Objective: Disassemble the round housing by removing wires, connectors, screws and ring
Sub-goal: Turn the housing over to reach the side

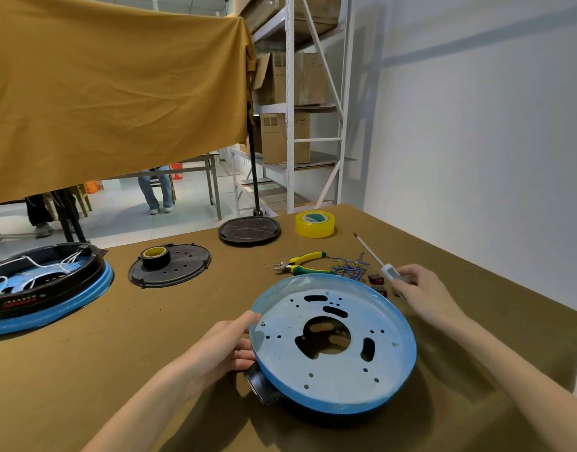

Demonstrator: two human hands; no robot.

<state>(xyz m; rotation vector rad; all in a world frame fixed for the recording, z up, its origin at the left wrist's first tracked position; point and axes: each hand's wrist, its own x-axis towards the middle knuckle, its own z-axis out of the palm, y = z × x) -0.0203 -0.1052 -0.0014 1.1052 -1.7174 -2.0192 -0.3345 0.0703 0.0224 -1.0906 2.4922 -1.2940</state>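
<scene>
Left hand (228, 345) grips the round housing (333, 344) rim; right hand (421, 290), beyond it, apparently pinches the screwdriver (377, 259); grip half-hidden.

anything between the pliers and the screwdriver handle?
Yes: head view shows loose blue wires between the pliers and the screwdriver the right hand grips.

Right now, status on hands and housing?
Left hand grips rim of round blue metal housing, tilted up. Right hand holds white-handled screwdriver. Screws remain. Nothing in the way.
</scene>
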